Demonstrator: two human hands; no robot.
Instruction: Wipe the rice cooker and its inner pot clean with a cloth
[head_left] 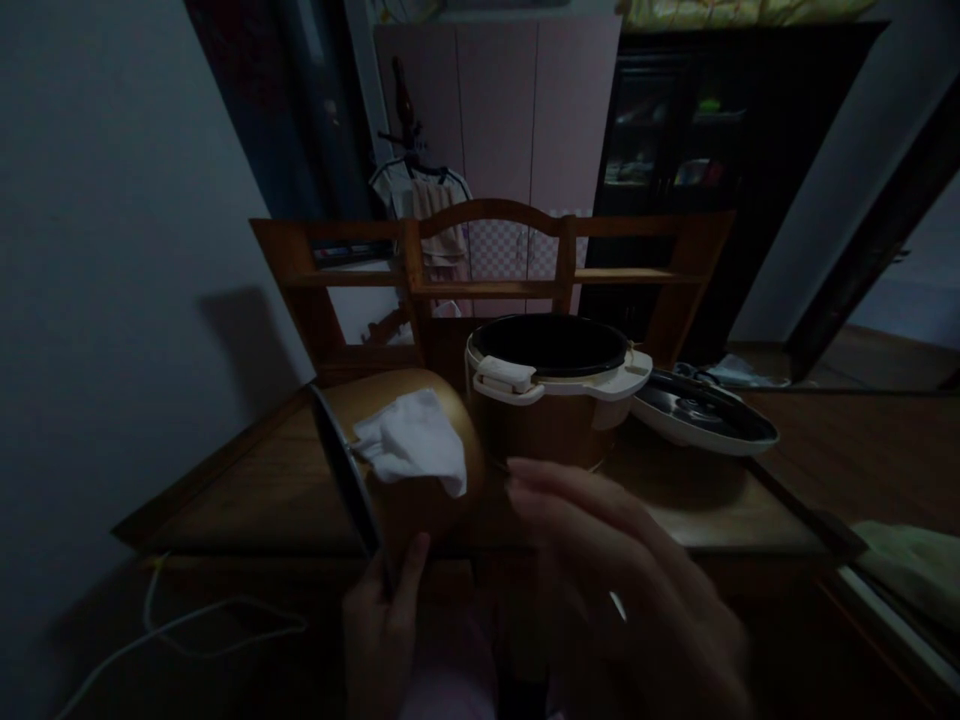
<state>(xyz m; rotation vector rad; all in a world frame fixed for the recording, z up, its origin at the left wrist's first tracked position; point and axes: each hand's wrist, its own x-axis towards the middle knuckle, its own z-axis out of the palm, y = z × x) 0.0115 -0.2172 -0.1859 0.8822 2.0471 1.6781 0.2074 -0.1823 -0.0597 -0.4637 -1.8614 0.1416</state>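
My left hand (386, 625) grips the rim of a gold inner pot (420, 500) that is tipped on its side, its bottom facing right. A white cloth (412, 448) lies draped on the pot's outer wall. My right hand (622, 580) hovers just right of the pot, fingers stretched out and blurred, holding nothing. Behind stands a gold and white rice cooker (551, 395) with its dark cavity open. Its lid (701, 412) lies open to the right.
All this sits on a wooden desk (735, 500) with a shelf rack (495, 280) at the back. A white cable (187, 625) hangs at the lower left. A wall is on the left, with dark cabinets and a pink wardrobe behind.
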